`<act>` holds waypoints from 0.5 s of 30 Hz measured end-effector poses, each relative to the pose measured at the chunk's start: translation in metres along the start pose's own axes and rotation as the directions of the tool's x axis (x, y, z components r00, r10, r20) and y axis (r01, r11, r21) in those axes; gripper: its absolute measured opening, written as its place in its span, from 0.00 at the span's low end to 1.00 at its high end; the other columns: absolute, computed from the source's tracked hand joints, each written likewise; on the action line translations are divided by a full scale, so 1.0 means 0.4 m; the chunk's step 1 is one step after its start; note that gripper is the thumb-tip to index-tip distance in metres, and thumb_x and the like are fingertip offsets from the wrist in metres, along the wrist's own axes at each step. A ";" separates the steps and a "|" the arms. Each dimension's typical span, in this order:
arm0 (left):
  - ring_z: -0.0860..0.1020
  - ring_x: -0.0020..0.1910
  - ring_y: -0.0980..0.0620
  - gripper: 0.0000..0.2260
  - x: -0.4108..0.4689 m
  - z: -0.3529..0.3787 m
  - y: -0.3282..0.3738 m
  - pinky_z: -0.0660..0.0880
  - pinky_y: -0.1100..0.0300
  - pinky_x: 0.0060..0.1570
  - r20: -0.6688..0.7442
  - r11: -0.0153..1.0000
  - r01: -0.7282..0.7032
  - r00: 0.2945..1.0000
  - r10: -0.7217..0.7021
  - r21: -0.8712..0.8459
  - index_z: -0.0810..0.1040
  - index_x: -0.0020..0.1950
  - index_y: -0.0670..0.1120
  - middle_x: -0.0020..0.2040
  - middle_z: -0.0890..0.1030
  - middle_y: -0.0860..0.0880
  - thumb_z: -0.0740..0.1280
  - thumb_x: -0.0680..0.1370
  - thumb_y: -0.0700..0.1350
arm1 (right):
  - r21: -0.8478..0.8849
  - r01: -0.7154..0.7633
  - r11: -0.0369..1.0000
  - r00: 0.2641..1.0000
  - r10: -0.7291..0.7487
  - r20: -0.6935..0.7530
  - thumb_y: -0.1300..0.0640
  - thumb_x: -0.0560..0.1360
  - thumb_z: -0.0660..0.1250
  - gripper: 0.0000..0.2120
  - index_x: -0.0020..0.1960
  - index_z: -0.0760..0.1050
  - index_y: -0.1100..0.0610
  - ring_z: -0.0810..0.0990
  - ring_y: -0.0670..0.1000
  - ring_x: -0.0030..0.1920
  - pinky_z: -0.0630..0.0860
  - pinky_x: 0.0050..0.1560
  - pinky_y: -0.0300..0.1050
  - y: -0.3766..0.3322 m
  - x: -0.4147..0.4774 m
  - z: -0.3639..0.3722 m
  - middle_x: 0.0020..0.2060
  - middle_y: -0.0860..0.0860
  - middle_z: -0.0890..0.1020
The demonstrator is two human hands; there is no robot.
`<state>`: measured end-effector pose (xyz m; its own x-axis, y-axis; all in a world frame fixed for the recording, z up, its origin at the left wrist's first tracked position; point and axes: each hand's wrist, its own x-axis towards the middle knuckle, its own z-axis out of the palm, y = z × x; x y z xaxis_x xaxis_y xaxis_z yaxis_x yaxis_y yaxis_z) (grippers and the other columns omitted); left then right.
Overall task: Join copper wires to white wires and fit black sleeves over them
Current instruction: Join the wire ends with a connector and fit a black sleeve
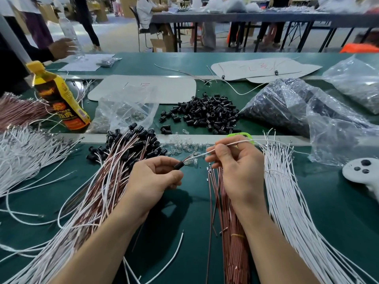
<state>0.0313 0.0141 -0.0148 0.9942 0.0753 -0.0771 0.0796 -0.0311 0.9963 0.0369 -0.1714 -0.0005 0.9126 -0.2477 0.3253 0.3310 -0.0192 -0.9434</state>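
Left hand [152, 177]: fingers curled, with thumb and forefinger pinching a black sleeve [178, 165] just above the table.
Right hand [233, 167]: fingers curled, pinching one white wire [246, 140] between thumb and fingertips.
Held wire: it slopes down to the left from the right hand to the mouth of the sleeve. Whether its tip is already inside cannot be told. Its far end trails off to the right.
Finished pile [114, 177]: pink-copper and white wires tipped with black sleeves fan out under and left of the left hand.
Copper wires [231, 253]: a tight bundle under the right wrist, tied with a yellow band [236, 235]. A few strands lie loose beside it.
White wire bundle [287, 201]: spread out just right of the right hand.
Loose sleeves [207, 113]: a black heap on the far side of the table strip, well beyond the hands.
Small clear bulbs [184, 148]: a row just beyond the hands.
Bag of sleeves [276, 107]: clear plastic, to the right of the heap.
Yellow bottle [59, 99]: upright but leaning at far left, beside more white wires [20, 156].
White controller [361, 173]: at the right edge.
Table [338, 222]: covered with a dark green mat.
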 end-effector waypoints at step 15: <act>0.86 0.42 0.56 0.13 -0.005 0.001 0.004 0.80 0.66 0.44 -0.062 0.975 -0.149 0.985 0.161 0.165 0.87 0.45 0.59 0.41 0.88 0.54 0.79 0.67 0.42 | 0.167 -0.266 0.949 0.959 0.243 0.149 0.66 0.79 0.70 0.11 0.41 0.83 0.54 0.84 0.50 0.33 0.78 0.32 0.38 0.006 0.003 0.005 0.36 0.56 0.86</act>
<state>0.0293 0.0135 -0.0131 0.9876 0.1312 0.0864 -0.0581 -0.2064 0.9767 0.0393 -0.1699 -0.0023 0.9909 -0.0980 0.0926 0.1115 0.2094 -0.9714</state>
